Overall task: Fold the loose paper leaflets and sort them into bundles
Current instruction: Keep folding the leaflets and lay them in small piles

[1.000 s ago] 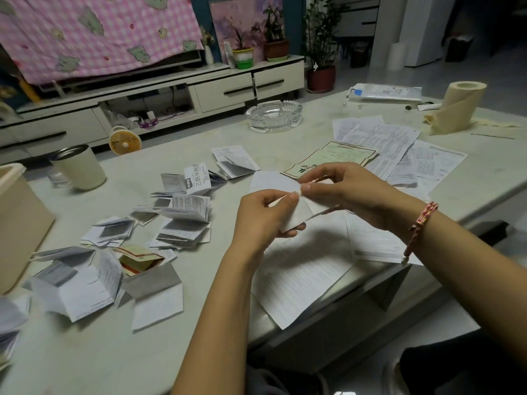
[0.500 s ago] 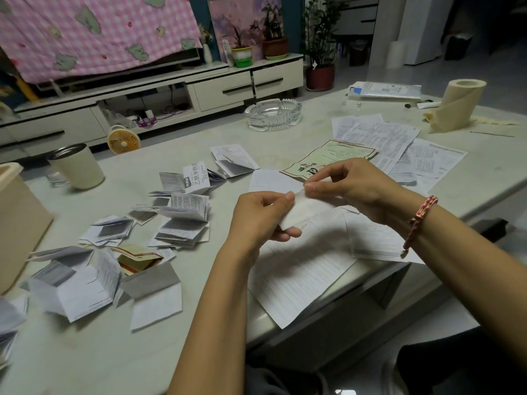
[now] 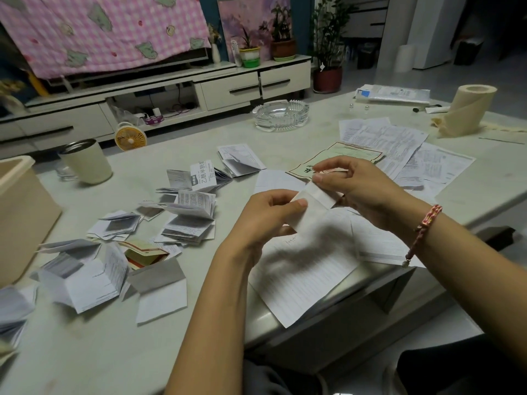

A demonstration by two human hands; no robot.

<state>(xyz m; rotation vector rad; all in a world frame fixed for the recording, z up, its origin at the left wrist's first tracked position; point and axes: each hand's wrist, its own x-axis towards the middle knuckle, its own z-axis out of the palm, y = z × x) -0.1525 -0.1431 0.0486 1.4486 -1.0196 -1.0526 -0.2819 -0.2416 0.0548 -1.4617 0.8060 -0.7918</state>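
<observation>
You have two hands on one white leaflet (image 3: 313,205), held just above the near edge of the table (image 3: 85,352). Your left hand (image 3: 265,215) pinches its lower end between thumb and curled fingers. Your right hand (image 3: 353,186), with one red braided bracelet (image 3: 425,223) at the wrist, nips the upper end between thumb and forefinger.

The folded leaflets (image 3: 191,220) lie to your left in about seven loose heaps; how many are in each heap you cannot tell. One of them, a red-and-cream folded piece (image 3: 145,252), stands out from the white ones. The flat sheets (image 3: 399,146) overlap at the far right, at least three of them. One green-bordered sheet (image 3: 342,155) lies just beside these, and one large printed sheet (image 3: 299,280) hangs over the table edge beneath your hands. There is one glass ashtray (image 3: 281,114), one cream mug (image 3: 85,162), one paper roll (image 3: 467,109) and one tan box (image 3: 20,218).

A second ago your fingertips nearly met over the paper. Now they sit a little apart and more of the strip shows between them. The heaps and sheets lie as they did.

One folded leaflet (image 3: 202,173) bears bold Chinese characters, turned sideways and too small to read surely. The green-bordered sheet shows a large dark character, half hidden by your right hand. All other print is too fine to read.
</observation>
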